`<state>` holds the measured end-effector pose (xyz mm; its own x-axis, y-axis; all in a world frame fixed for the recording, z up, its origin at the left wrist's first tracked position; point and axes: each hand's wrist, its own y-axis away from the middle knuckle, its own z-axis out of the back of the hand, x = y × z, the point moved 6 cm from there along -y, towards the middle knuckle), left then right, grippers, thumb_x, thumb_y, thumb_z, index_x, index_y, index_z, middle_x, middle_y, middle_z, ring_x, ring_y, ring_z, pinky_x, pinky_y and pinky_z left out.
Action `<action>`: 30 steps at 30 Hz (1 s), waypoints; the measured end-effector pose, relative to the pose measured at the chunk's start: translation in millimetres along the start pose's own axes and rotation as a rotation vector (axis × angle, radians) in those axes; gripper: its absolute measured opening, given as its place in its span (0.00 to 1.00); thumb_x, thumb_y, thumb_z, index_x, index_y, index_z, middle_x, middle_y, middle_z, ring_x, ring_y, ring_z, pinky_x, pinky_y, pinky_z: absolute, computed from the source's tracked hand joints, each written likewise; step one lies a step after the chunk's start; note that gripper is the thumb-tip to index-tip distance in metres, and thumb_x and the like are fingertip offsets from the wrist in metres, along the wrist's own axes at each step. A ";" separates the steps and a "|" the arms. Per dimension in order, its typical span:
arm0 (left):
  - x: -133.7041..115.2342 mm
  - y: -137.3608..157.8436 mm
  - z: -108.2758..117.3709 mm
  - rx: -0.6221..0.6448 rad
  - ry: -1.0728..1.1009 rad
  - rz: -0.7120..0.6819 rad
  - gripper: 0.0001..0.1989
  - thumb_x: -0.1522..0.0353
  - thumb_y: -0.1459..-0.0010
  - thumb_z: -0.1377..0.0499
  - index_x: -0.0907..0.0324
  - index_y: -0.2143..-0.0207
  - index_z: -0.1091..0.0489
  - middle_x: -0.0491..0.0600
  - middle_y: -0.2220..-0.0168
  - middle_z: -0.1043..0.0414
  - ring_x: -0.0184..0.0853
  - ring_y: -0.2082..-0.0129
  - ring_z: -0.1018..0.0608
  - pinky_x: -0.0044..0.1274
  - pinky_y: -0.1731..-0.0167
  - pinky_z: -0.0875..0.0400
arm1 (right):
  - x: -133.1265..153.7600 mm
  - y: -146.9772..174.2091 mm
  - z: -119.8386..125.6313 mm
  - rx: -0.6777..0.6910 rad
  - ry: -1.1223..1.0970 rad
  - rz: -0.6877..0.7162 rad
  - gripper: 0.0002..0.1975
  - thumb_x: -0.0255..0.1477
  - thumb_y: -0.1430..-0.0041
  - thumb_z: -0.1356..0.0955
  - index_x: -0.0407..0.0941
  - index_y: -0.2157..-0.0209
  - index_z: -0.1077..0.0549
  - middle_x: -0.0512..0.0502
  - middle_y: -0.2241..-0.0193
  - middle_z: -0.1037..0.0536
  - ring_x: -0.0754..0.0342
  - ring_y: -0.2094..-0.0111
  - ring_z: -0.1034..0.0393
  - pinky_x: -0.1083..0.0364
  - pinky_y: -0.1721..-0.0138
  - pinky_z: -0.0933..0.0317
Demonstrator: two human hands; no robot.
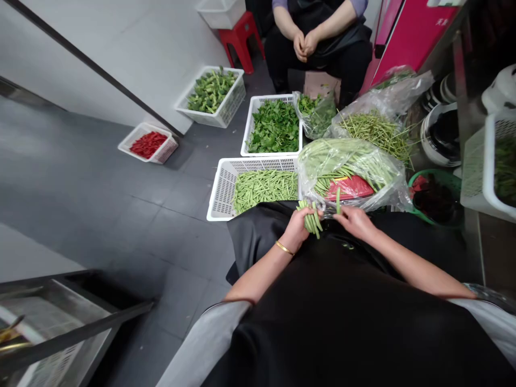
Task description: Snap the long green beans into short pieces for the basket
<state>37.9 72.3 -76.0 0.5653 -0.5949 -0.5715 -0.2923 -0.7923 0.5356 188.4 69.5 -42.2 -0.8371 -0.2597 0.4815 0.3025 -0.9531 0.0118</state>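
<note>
My left hand [297,230] is closed around a bunch of green bean pieces [313,222], which stick out on both sides of the fist. My right hand [355,222] pinches a single green bean [338,200] that stands nearly upright, a little to the right of the bunch. Just beyond both hands lies a clear plastic bag [387,201] of long green beans [363,156], with a red packet [350,187] among them. Left of the bag, a white basket [222,188] holds many short bean pieces [266,188].
Farther off stand baskets of leafy greens [274,126], green stalks [212,91] and red peppers [148,145]. A seated co-worker's clasped hands [305,45] are at the back. Right are bagged thin stalks [374,129], a green basin [455,183] and a white crate [475,161]. A metal rack [80,333] stands lower left.
</note>
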 end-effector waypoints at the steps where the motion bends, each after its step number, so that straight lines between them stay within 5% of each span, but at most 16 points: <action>1: -3.0 0.0 -1.5 -0.017 -0.008 -0.055 0.12 0.69 0.64 0.37 0.63 0.73 0.33 0.48 0.77 0.27 0.29 0.78 0.27 0.22 0.75 0.33 | 6.6 4.7 -6.9 0.067 -0.022 0.007 0.14 0.35 0.38 0.36 0.44 0.76 0.33 0.45 0.76 0.27 0.53 0.74 0.33 0.56 0.71 0.44; 5: -6.8 4.8 -12.9 -0.005 -0.189 -0.195 0.15 0.71 0.65 0.32 0.62 0.73 0.34 0.44 0.77 0.28 0.28 0.77 0.27 0.20 0.74 0.35 | 37.2 14.6 -19.3 0.220 -0.057 0.008 0.13 0.35 0.40 0.34 0.44 0.76 0.32 0.46 0.77 0.26 0.55 0.76 0.34 0.57 0.73 0.47; 8: -5.1 9.4 -15.3 0.038 -0.255 -0.184 0.16 0.71 0.65 0.31 0.62 0.73 0.34 0.43 0.79 0.29 0.27 0.79 0.29 0.20 0.76 0.36 | 46.0 12.5 -3.7 0.293 -0.285 0.087 0.14 0.39 0.41 0.34 0.44 0.75 0.30 0.49 0.78 0.26 0.56 0.76 0.33 0.58 0.73 0.45; 13: -0.7 16.2 -18.0 0.190 -0.262 -0.002 0.17 0.68 0.62 0.32 0.64 0.70 0.33 0.51 0.76 0.25 0.30 0.81 0.27 0.22 0.77 0.35 | 15.7 -1.8 38.7 0.135 -0.660 -0.088 0.15 0.43 0.40 0.35 0.44 0.68 0.31 0.53 0.82 0.28 0.57 0.80 0.33 0.58 0.75 0.41; 17: 1.8 16.4 -20.0 0.151 -0.226 -0.013 0.17 0.69 0.62 0.32 0.64 0.69 0.33 0.51 0.77 0.25 0.30 0.81 0.27 0.21 0.77 0.36 | 18.5 -13.8 32.3 0.035 -0.382 -0.032 0.13 0.38 0.38 0.37 0.45 0.72 0.33 0.49 0.79 0.26 0.55 0.76 0.33 0.57 0.71 0.41; 21: 7.7 5.7 -10.5 -0.041 -0.181 -0.060 0.14 0.69 0.61 0.32 0.65 0.72 0.32 0.47 0.79 0.28 0.26 0.83 0.31 0.21 0.80 0.38 | 27.0 -15.3 8.4 -0.007 0.037 -0.080 0.11 0.31 0.35 0.41 0.41 0.67 0.32 0.35 0.67 0.24 0.49 0.68 0.30 0.54 0.67 0.41; 23: 5.0 -0.8 -1.1 -0.131 -0.124 -0.076 0.12 0.70 0.61 0.33 0.65 0.74 0.32 0.45 0.80 0.30 0.25 0.83 0.32 0.21 0.80 0.37 | 27.5 -10.2 -3.9 0.155 0.040 -0.043 0.12 0.30 0.35 0.41 0.41 0.66 0.30 0.36 0.67 0.24 0.49 0.68 0.30 0.54 0.67 0.41; 27: -7.1 -9.8 12.3 -0.156 0.051 -0.054 0.15 0.73 0.63 0.34 0.64 0.69 0.31 0.42 0.80 0.32 0.25 0.81 0.30 0.21 0.76 0.34 | 0.7 -5.9 -18.6 0.716 -0.113 0.089 0.17 0.44 0.40 0.35 0.45 0.73 0.27 0.48 0.78 0.25 0.54 0.75 0.31 0.58 0.71 0.42; 28: -8.1 -10.8 11.7 -0.113 0.065 -0.026 0.17 0.73 0.63 0.34 0.64 0.67 0.30 0.42 0.80 0.32 0.26 0.80 0.30 0.21 0.75 0.33 | -18.5 -17.7 -15.9 0.717 -0.056 0.027 0.20 0.48 0.41 0.35 0.46 0.74 0.26 0.48 0.78 0.25 0.53 0.75 0.31 0.57 0.71 0.42; 30: -6.3 -10.6 6.8 -0.006 0.055 0.039 0.18 0.73 0.63 0.34 0.64 0.65 0.30 0.42 0.80 0.33 0.26 0.80 0.29 0.22 0.74 0.31 | -60.8 -59.9 -1.1 0.430 0.141 -0.137 0.20 0.45 0.38 0.38 0.45 0.66 0.24 0.44 0.70 0.22 0.51 0.68 0.29 0.56 0.67 0.41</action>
<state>32.2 83.6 -82.3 0.5950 -0.6170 -0.5151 -0.3105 -0.7675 0.5608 220.7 142.3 -73.2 -0.9272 -0.1827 0.3270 0.3211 -0.8370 0.4430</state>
